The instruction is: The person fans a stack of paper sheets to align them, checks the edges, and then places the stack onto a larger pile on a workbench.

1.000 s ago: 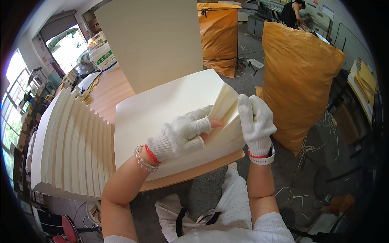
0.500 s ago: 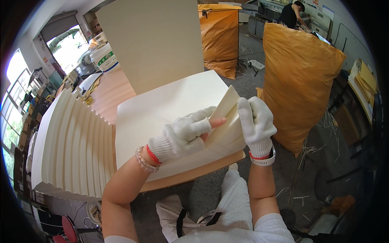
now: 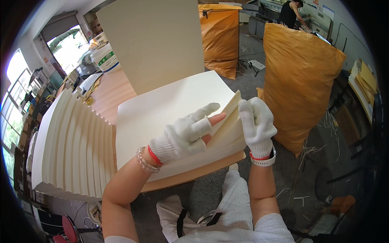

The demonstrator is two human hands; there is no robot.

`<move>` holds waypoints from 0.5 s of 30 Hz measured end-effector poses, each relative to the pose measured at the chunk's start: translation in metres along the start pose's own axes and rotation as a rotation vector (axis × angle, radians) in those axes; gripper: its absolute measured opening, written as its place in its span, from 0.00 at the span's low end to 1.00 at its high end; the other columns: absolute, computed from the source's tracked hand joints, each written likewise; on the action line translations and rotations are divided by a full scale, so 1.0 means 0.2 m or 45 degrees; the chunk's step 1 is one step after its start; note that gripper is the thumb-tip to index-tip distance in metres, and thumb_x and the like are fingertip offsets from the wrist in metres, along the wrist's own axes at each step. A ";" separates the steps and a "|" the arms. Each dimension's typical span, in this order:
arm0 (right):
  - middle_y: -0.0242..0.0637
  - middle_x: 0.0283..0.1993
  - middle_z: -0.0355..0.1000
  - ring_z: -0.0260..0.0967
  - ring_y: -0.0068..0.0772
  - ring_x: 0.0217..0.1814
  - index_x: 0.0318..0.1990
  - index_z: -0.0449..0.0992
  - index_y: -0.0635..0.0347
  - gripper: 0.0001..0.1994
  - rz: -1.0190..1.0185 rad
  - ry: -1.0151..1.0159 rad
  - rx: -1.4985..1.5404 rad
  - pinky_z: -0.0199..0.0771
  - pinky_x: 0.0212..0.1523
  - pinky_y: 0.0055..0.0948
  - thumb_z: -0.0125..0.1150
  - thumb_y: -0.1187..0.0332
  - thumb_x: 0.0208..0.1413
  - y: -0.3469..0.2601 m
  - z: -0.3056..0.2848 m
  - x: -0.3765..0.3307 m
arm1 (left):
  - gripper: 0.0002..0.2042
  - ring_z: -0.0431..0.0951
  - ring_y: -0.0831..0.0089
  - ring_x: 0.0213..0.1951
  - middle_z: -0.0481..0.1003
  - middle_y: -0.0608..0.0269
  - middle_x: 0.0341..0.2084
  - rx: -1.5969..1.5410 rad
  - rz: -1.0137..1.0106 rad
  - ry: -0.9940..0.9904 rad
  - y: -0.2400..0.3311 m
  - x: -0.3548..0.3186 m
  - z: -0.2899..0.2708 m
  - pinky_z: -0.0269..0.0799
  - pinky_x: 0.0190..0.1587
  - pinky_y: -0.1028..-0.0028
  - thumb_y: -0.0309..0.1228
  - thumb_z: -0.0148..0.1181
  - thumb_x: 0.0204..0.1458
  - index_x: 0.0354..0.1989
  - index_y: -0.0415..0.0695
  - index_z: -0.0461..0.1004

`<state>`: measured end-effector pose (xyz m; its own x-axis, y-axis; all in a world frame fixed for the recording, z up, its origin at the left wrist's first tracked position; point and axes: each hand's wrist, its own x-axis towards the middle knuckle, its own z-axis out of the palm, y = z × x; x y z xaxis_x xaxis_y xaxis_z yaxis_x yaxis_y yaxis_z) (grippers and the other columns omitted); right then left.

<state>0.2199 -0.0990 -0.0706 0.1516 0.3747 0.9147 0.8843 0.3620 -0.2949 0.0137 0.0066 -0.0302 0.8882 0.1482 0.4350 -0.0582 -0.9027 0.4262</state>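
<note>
A stack of large cream paper sheets lies on the table in front of me. Its right edge is lifted into a curled flap of sheet. My right hand, in a white knitted glove, closes on the outer side of this flap; its fingertips are partly hidden. Over the stack, my left hand has its fingers apart. Its glove leaves the thumb and index fingertips bare, and they lie against the inner side of the flap.
Left of the stack stands a fanned pile of cream sheets. A tall cream board rises behind. Large orange sacks stand on the right, with paper strips on the floor. A white bucket sits far left; a person bends at the back right.
The lifted flap's tip has shifted right and narrowed. My left fingers have spread further apart. My right hand has stayed nearly in place.
</note>
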 end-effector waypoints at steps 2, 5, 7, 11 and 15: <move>0.38 0.24 0.57 0.59 0.40 0.22 0.39 0.75 0.67 0.02 -0.011 0.005 -0.022 0.60 0.23 0.38 0.58 0.79 0.59 -0.01 0.00 0.01 | 0.23 0.79 0.62 0.49 0.69 0.42 0.60 -0.070 -0.066 -0.129 0.00 0.00 -0.02 0.73 0.50 0.68 0.22 0.67 0.50 0.57 0.43 0.74; 0.38 0.24 0.58 0.58 0.40 0.22 0.39 0.75 0.66 0.03 0.095 0.006 0.010 0.60 0.23 0.38 0.59 0.79 0.59 -0.03 0.01 0.01 | 0.24 0.78 0.65 0.46 0.71 0.45 0.58 -0.159 -0.089 -0.113 0.01 -0.01 -0.01 0.73 0.48 0.69 0.21 0.67 0.50 0.58 0.42 0.72; 0.38 0.24 0.58 0.59 0.41 0.22 0.39 0.75 0.66 0.03 0.186 -0.050 0.026 0.60 0.23 0.38 0.59 0.80 0.58 -0.03 0.00 0.01 | 0.20 0.78 0.61 0.46 0.70 0.45 0.59 -0.189 -0.083 -0.030 0.01 -0.01 0.01 0.74 0.48 0.68 0.21 0.67 0.49 0.52 0.41 0.73; 0.39 0.25 0.58 0.60 0.41 0.23 0.41 0.75 0.66 0.05 -0.009 0.018 -0.080 0.62 0.23 0.39 0.60 0.81 0.57 0.00 0.01 0.00 | 0.15 0.79 0.52 0.48 0.65 0.43 0.64 -0.261 -0.088 0.080 -0.04 -0.02 0.06 0.77 0.48 0.66 0.20 0.67 0.47 0.44 0.42 0.75; 0.39 0.25 0.59 0.60 0.41 0.24 0.42 0.75 0.68 0.06 -0.011 0.048 -0.019 0.62 0.23 0.38 0.61 0.81 0.57 0.00 0.01 -0.01 | 0.21 0.78 0.62 0.49 0.69 0.44 0.62 -0.357 -0.073 0.051 -0.05 -0.03 0.04 0.73 0.50 0.68 0.14 0.60 0.48 0.53 0.42 0.75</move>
<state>0.2192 -0.0985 -0.0731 0.1601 0.3392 0.9270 0.8923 0.3519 -0.2829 0.0130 0.0115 -0.0441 0.8753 0.2162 0.4325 -0.1374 -0.7464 0.6512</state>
